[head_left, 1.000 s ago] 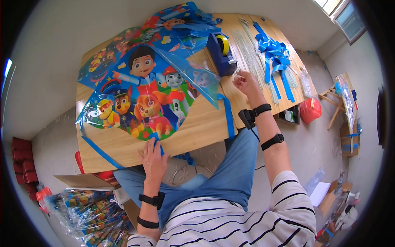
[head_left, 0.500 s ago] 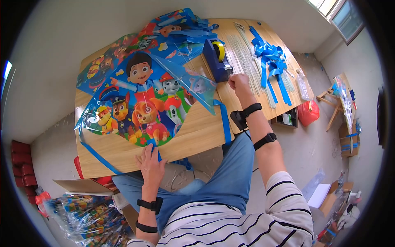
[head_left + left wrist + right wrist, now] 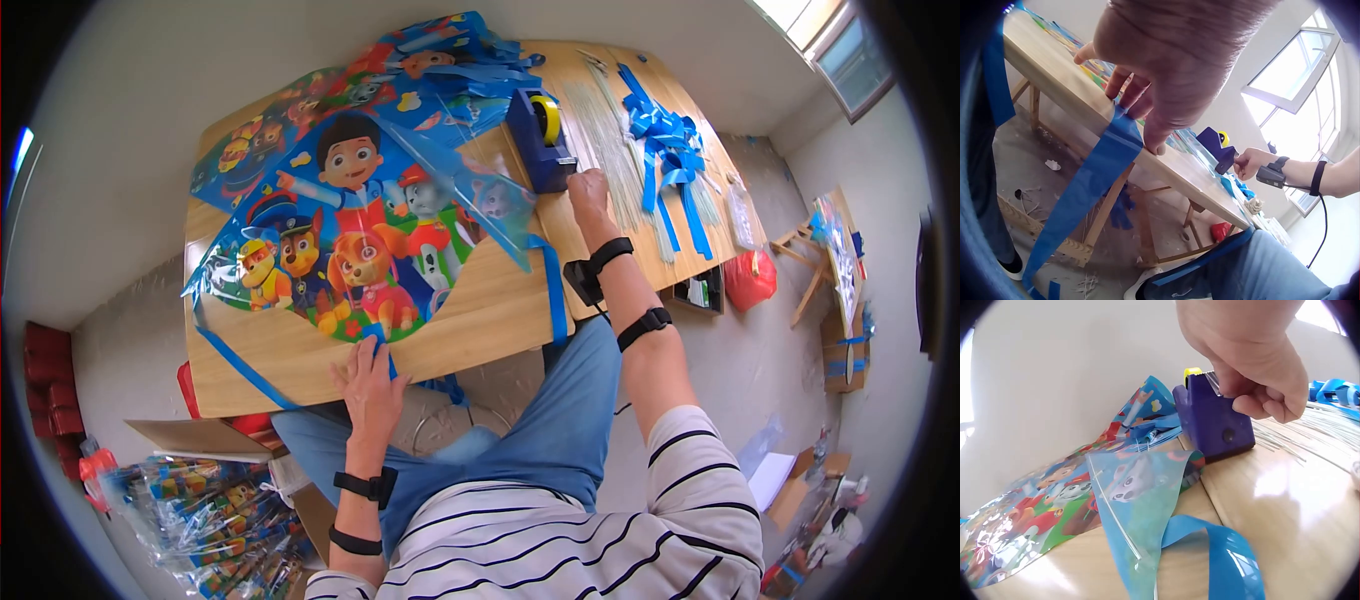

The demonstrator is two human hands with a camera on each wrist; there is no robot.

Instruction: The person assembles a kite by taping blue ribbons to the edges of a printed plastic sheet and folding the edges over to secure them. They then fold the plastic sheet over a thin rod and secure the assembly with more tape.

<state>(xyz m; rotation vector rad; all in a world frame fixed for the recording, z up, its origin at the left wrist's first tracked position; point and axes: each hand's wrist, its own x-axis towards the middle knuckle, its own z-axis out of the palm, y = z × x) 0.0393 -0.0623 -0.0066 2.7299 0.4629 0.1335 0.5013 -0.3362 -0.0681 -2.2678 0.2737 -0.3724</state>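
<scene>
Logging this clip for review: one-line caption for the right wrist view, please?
Right hand pinches clear tape at the blue tape dispenser, beside a cartoon kite on the wooden table.

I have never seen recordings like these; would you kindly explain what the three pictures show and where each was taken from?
A person wears a camera on the head and one on each wrist. The head view looks down on a wooden table with a cartoon kite, thin rods and blue bows. The left wrist view shows the left hand pressing the kite's blue ribbon at the table edge. The right wrist view shows the right hand pinching clear tape at the blue dispenser.
</scene>
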